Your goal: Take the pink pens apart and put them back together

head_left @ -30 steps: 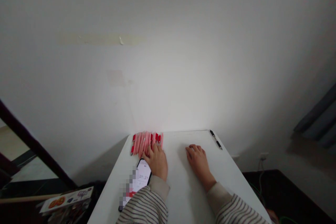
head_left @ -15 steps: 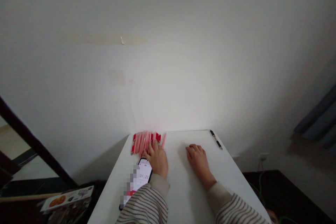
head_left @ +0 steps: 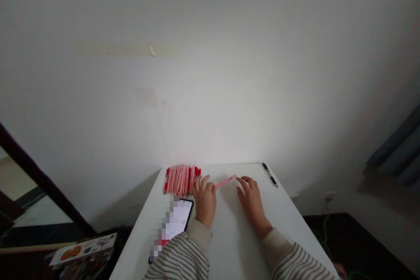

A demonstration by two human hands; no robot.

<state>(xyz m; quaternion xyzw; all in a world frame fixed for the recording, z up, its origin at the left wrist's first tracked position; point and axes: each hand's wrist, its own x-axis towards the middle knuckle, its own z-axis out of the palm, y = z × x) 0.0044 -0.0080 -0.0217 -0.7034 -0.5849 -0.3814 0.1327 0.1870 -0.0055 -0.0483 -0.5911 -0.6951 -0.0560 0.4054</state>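
My left hand [head_left: 205,201] grips one end of a slim pink pen [head_left: 225,181], which slants up and to the right over the table. Its thumb and some fingers are bent, partly hiding the held end. Just right of the pen's far tip is my right hand [head_left: 251,201], its fingers apart and bent, a small gap seeming to lie between them and the tip. A row of pink and red pens [head_left: 179,179] lies side by side at the table's back left, close to my left hand's fingers.
A phone [head_left: 177,223] showing a timer lies left of my left wrist. At the back right corner of the white table [head_left: 226,236] rests a black pen [head_left: 270,175]. The wall [head_left: 213,74] stands right behind the table's far edge.
The pink pen that lay right of the row is now in my left hand, turned and moved right. My left hand shifted right off the row; my right hand's fingers opened.
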